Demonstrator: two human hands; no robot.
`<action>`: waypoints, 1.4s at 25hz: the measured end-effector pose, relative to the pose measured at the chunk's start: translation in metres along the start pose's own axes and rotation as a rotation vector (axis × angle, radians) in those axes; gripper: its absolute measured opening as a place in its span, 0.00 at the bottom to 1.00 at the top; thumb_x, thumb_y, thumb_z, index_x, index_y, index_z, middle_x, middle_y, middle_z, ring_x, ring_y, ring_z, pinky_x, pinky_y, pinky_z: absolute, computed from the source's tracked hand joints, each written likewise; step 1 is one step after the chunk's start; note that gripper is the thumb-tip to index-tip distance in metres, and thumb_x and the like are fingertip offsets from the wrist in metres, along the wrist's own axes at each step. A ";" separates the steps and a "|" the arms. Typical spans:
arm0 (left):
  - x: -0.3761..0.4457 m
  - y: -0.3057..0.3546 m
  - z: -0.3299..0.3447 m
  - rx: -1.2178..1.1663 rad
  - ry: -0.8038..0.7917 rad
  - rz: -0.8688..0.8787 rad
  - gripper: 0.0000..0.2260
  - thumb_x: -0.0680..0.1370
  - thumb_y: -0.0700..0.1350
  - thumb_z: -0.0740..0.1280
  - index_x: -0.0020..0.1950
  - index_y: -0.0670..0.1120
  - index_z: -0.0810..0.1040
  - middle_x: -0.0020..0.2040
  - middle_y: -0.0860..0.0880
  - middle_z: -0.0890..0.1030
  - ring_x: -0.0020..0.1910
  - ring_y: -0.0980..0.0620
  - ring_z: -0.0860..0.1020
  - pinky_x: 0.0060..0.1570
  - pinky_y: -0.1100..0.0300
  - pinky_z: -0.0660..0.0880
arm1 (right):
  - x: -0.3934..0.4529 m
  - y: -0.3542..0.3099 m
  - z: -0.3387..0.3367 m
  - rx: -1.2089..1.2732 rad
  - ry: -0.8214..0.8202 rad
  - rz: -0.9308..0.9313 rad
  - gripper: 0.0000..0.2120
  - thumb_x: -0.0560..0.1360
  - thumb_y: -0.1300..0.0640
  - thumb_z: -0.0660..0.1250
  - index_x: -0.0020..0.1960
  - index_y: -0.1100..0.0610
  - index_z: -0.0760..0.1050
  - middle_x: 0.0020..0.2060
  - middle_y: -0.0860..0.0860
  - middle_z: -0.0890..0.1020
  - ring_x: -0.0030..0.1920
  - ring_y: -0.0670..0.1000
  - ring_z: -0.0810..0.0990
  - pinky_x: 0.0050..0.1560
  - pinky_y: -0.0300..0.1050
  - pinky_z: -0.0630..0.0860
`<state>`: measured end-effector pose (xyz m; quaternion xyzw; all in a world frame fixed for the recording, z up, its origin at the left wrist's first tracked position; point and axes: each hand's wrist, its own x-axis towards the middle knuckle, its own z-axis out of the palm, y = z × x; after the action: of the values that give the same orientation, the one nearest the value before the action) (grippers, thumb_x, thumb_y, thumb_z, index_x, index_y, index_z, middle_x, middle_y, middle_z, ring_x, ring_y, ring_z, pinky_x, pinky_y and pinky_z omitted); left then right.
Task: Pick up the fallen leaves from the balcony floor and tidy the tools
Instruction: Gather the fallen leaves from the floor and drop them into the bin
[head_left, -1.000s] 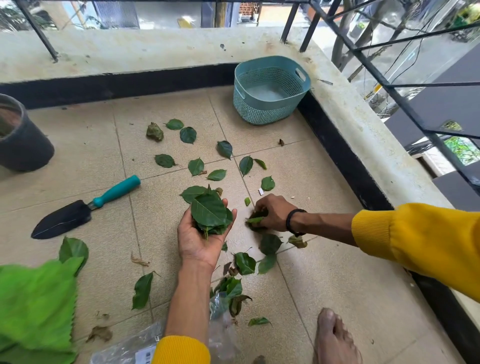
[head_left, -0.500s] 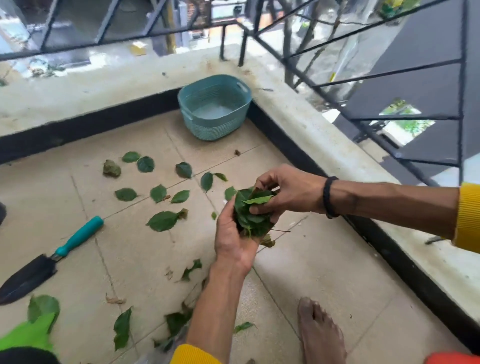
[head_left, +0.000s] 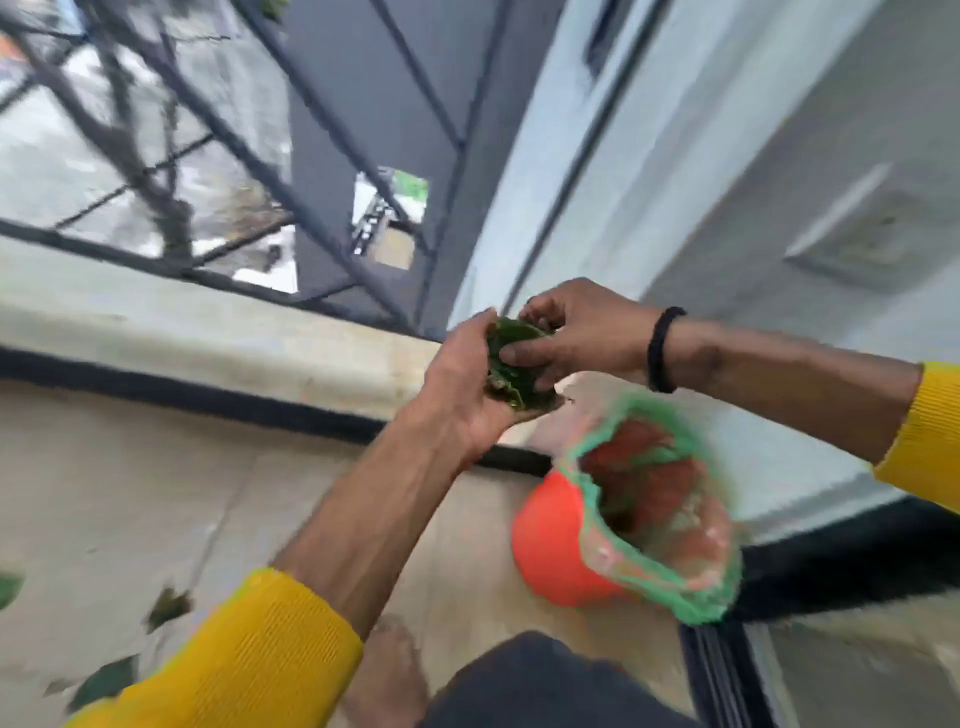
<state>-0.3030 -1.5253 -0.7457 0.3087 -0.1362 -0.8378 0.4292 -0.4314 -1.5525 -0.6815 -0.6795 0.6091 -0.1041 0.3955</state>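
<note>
Both hands have lifted off the floor and swung toward the wall, carrying the gathered leaves with them. Left hand (head_left: 457, 384) cups the leaf bundle (head_left: 514, 364) in curled fingers, while the right hand (head_left: 576, 332) presses and pinches it from two o'clock. At five o'clock below stands an orange bin (head_left: 550, 545) with a green-edged liner (head_left: 670, 540), probably next. Loose leaves (head_left: 166, 608) remain at eight o'clock; tools are out of view, so roughly midway.
</note>
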 end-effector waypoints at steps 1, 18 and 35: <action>0.009 -0.011 0.024 0.014 -0.049 -0.063 0.21 0.84 0.55 0.52 0.55 0.45 0.81 0.50 0.41 0.84 0.44 0.43 0.79 0.54 0.45 0.75 | -0.014 0.018 -0.019 0.033 0.034 0.073 0.09 0.74 0.60 0.75 0.48 0.65 0.79 0.43 0.62 0.84 0.37 0.53 0.83 0.39 0.44 0.83; -0.020 -0.024 -0.002 0.510 0.074 -0.083 0.18 0.83 0.57 0.58 0.58 0.49 0.83 0.61 0.45 0.83 0.52 0.47 0.78 0.62 0.47 0.74 | -0.056 0.055 -0.025 -0.274 0.212 0.106 0.09 0.75 0.63 0.69 0.53 0.54 0.82 0.46 0.51 0.85 0.44 0.53 0.85 0.44 0.51 0.85; -0.266 -0.106 -0.355 -0.039 1.272 0.068 0.10 0.84 0.41 0.57 0.55 0.44 0.79 0.45 0.44 0.83 0.41 0.47 0.80 0.36 0.58 0.76 | 0.088 0.004 0.421 -0.562 -0.573 -0.291 0.42 0.53 0.25 0.76 0.57 0.49 0.73 0.57 0.53 0.72 0.56 0.55 0.75 0.54 0.48 0.77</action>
<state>-0.0277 -1.2354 -0.9653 0.7334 0.1507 -0.4791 0.4580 -0.1514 -1.4590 -0.9943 -0.8413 0.3768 0.2043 0.3293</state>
